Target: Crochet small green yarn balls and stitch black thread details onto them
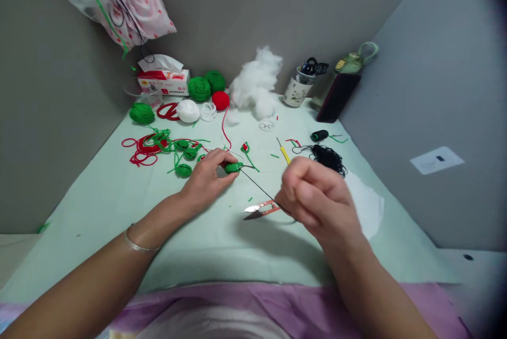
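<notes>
Left hand first: its thumb and fingers pinch a small green piece, which is near the middle of the table. It looks like they grip it so it can't slip when the thread tugs. Black thread goes from the end of that piece over to the right hand. This hand is curled up like a fist, closed on the thread, and it is up nearer the eyes. The thread is in a straight line, so I think the two hands are apart to keep it tight. I can't tell if a needle hides inside the fist. Some snips lie on the table with their blades apart, partly under the right hand, maybe so they are quick to grab. A hook with a yellow handle lies just past that hand. Black yarn sits in a messy heap on the right. White fluff and a red ball of yarn are at the back, perhaps to leave room in front for the hands.
</notes>
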`<state>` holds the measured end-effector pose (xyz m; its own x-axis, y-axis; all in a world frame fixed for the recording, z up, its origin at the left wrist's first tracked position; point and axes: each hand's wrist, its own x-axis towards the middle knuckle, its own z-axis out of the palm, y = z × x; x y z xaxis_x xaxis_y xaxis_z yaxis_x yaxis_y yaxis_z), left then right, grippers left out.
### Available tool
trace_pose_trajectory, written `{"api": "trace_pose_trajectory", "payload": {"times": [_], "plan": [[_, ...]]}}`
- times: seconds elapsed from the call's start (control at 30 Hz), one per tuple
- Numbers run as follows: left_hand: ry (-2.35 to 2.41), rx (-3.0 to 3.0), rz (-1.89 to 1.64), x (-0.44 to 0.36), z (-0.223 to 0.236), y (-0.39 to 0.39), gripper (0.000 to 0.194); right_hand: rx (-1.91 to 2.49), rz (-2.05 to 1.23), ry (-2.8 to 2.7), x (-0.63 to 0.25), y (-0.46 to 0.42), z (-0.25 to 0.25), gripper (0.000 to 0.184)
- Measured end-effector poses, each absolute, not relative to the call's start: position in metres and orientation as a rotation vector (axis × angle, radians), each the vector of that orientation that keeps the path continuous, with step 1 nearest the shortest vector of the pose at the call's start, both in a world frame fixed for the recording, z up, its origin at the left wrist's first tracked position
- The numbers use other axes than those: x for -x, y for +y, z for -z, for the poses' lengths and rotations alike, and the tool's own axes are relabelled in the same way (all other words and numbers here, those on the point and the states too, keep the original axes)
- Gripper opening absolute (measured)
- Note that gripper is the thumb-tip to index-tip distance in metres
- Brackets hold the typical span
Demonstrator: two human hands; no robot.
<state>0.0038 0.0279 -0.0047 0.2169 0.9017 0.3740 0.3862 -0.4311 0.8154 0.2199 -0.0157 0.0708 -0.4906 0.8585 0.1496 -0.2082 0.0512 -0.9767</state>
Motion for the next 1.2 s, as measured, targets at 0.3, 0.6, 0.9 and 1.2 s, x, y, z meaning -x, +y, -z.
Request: {"api": "trace_pose_trajectory", "payload": {"times": [0.3, 0.6, 0.9, 1.2], "plan": [[1.113, -1.653, -1.195, -0.008, 0.001, 0.026, 0.023, 0.758, -1.397, -1.612, -0.225, -0.016, -0.074, 0.011], [1.083, -1.694, -1.204, -0.01, -0.007, 0.019, 0.026, 1.041, -0.022, -2.107, -0.216, 0.009, -0.041, 0.018], [1.071, -1.676, -1.206, -0.012, -0.008, 0.017, 0.023, 1.033, 0.095, -2.266, -0.218, 0.008, -0.04, 0.023], [1.074, -1.772, -1.23, -0.01, -0.004, 0.019, 0.024, 1.066, 0.047, -2.32, -0.218, 0.007, -0.038, 0.022]]}}
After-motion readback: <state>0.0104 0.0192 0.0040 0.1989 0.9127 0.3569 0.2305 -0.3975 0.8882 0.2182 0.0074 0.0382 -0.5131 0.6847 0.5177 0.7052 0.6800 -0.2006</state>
